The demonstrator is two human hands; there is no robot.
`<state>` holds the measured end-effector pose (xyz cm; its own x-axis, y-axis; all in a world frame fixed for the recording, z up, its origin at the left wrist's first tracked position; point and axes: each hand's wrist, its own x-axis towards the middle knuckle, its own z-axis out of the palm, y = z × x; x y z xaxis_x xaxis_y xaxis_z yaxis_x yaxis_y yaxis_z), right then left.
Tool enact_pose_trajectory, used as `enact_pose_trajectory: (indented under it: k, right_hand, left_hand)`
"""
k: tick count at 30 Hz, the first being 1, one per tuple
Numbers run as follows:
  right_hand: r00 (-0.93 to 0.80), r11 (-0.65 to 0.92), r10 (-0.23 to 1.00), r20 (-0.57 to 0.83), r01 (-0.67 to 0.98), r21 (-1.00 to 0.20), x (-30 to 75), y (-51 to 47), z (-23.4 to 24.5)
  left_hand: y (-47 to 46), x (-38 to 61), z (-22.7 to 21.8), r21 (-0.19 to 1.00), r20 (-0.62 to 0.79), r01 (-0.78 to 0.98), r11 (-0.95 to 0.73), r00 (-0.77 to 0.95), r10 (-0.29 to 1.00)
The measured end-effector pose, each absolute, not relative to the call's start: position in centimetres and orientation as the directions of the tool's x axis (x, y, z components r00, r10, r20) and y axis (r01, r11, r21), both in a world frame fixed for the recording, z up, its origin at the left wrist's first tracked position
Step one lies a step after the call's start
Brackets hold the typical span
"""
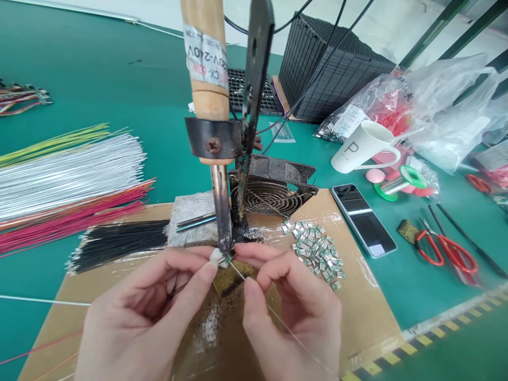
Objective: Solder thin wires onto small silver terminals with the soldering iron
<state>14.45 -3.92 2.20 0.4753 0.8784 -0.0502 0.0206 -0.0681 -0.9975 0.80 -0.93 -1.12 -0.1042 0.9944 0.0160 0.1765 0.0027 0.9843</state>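
My left hand [146, 312] pinches a small white connector [216, 258] between thumb and forefinger. My right hand [293, 312] grips a thin wire [273, 312], whose end reaches the connector. The tip of a wooden-handled soldering iron [219, 201] points down and sits at or just above the connector; the exact contact is hidden. Below my fingers lies a burnt yellow-brown sponge [232, 279]. To the right of my right hand, a pile of small metal terminals [315, 253] lies on a sheet of cardboard [357, 317].
Behind the iron stands a small metal fan [272, 197]. Bundles of white [67, 180], red [75, 222] and black wires [119, 243] lie to the left. On the right are a phone [363, 219], red-handled scissors [446, 248], a white mug [363, 148] and plastic bags [448, 106].
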Motion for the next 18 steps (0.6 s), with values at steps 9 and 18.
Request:
enact_pose_trajectory:
  k: [9, 18]
  right_hand:
    - [0.423, -0.052, 0.905, -0.041, 0.015, -0.999, 14.86, -3.99, 1.93]
    - [0.434, -0.037, 0.901, -0.007, 0.061, -0.997, 14.90, -3.96, 1.91]
  left_hand:
    - [-1.30, 0.47, -1.10, 0.981, -0.010, 0.194, 0.026, -0.081, 0.997]
    - [-0.83, 0.73, -1.36, 0.982, 0.015, 0.187, 0.004, -0.097, 0.995]
